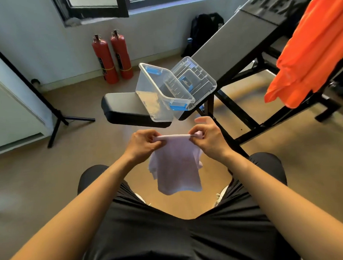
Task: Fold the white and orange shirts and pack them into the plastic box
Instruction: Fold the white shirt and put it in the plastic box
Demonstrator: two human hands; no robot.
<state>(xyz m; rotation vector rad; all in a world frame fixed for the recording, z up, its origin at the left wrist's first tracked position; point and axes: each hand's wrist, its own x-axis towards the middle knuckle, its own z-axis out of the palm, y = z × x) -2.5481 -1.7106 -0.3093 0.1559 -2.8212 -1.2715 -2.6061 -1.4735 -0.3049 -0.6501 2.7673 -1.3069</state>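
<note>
Two red fire extinguishers [112, 57] stand against the far wall, out of play. Plastic box [161, 94] sits open on the counter [123, 108], mouth up and tipped slightly, its lid [193, 77] leaning on the inclined backrest, likely so it is ready for packing. Left hand [145, 143] pinches one top corner of the white shirt [176, 169]. Right hand [209, 139] pinches the other. The top edge runs taut side to side between them, and the long axis hangs down between the person's knees, clear of the floor, probably to let gravity square the fold. Orange shirt [311, 49] is draped high at the right, unfolded, waiting.
</note>
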